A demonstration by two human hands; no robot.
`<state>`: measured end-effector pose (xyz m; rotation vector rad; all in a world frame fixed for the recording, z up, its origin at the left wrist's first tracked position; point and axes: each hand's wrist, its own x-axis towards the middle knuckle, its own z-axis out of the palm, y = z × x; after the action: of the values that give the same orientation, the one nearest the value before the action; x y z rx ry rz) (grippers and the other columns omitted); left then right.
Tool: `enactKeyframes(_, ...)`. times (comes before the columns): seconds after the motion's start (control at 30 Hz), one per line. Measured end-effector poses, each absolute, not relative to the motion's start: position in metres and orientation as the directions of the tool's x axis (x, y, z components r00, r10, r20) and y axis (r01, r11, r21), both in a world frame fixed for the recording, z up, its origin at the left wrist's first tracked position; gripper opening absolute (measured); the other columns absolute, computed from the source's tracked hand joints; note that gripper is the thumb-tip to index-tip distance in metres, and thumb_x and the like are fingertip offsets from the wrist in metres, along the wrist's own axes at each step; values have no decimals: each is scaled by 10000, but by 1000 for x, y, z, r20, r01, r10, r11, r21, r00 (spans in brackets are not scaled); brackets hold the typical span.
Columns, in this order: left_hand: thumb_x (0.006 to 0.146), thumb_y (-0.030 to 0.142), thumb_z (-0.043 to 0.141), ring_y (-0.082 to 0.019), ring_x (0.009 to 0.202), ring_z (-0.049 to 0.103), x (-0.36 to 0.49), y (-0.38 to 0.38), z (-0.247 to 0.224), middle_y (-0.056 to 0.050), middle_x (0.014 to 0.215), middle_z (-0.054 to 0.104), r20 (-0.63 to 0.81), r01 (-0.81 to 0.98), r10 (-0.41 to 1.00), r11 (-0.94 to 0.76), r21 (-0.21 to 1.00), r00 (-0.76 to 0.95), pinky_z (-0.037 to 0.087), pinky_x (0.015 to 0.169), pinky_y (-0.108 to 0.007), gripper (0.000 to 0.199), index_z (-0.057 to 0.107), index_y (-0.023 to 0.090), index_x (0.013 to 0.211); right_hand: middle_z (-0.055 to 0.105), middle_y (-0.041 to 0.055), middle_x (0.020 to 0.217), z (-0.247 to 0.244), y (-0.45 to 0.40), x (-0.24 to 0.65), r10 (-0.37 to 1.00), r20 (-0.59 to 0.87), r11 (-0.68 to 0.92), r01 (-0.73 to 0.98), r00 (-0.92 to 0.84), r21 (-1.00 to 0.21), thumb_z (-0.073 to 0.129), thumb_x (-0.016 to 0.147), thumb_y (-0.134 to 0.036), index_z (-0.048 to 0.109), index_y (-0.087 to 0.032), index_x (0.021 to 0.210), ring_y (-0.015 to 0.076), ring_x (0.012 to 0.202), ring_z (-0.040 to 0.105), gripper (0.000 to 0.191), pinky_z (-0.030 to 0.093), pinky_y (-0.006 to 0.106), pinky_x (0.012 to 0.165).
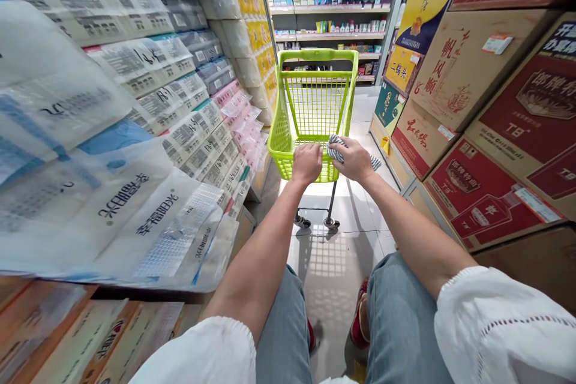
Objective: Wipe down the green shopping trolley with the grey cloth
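Note:
A lime-green plastic shopping cart (278, 139) with a mesh basket stands on its wheels in front of me in the aisle. My left hand (308, 163) is closed over the near rim of the basket, fingers curled down on its far side. To its right, my right hand (351, 159) grips a grey-and-white striped cloth (335, 147) against the right end of that same rim. Part of the cloth sticks out past my wrist on the right. My fingertips are mostly hidden behind the hands.
Plastic-wrapped paper packs (148, 216) are piled high along the left. Stacked cartons (486, 66) line the right side. Shelves (330, 9) of small boxes and bottles cross the aisle's far end. Pale floor tiles (324, 264) run beneath the cart and between my feet.

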<state>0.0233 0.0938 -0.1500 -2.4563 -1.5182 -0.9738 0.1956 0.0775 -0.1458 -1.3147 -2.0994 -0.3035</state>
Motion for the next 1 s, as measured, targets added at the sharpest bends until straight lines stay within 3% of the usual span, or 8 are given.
enactKeyframes(0.17, 922, 274, 356, -246, 891, 553, 42, 101, -161, -90, 891, 664, 483, 842, 838, -438, 314, 255, 354, 798, -394, 281, 583, 202, 771, 619, 86, 1031, -152, 86, 190, 744, 621, 479, 845, -247, -239, 537, 784, -260, 641, -197, 1087, 231, 938, 559, 326, 456, 343, 829)
enactKeyframes(0.37, 928, 292, 353, -212, 851, 538, 23, 100, -162, -59, 861, 658, 512, 809, 799, -509, 295, 315, 342, 773, -363, 293, 550, 210, 727, 630, 66, 1002, -150, 79, 182, 746, 618, 507, 814, -249, -283, 546, 776, -271, 652, -204, 1053, 214, 908, 577, 304, 462, 319, 804)
enactKeyframes(0.63, 911, 297, 371, -191, 763, 533, -14, 96, -159, -54, 757, 639, 525, 813, 773, -533, 235, 356, 346, 725, -335, 310, 535, 204, 664, 628, 78, 1021, -147, 65, 153, 763, 578, 506, 825, -291, -253, 544, 809, -312, 626, -210, 1083, 219, 929, 578, 304, 463, 315, 801)
enactKeyframes(0.8, 891, 279, 372, -209, 771, 551, -24, 89, -153, -70, 734, 639, 542, 841, 775, -500, 208, 326, 357, 747, -352, 311, 563, 202, 658, 617, 84, 1105, -141, 56, 145, 730, 579, 573, 787, -363, -228, 557, 798, -285, 528, -207, 1242, 232, 974, 570, 452, 463, 330, 823)
enactKeyframes(1.0, 863, 220, 378, -206, 742, 564, -19, 88, -153, -74, 753, 659, 505, 839, 803, -486, 247, 316, 354, 709, -348, 292, 573, 199, 646, 526, 93, 1299, -139, 56, 138, 706, 604, 567, 806, -369, -170, 529, 830, -281, 595, -202, 1138, 251, 1064, 534, 326, 457, 354, 865)
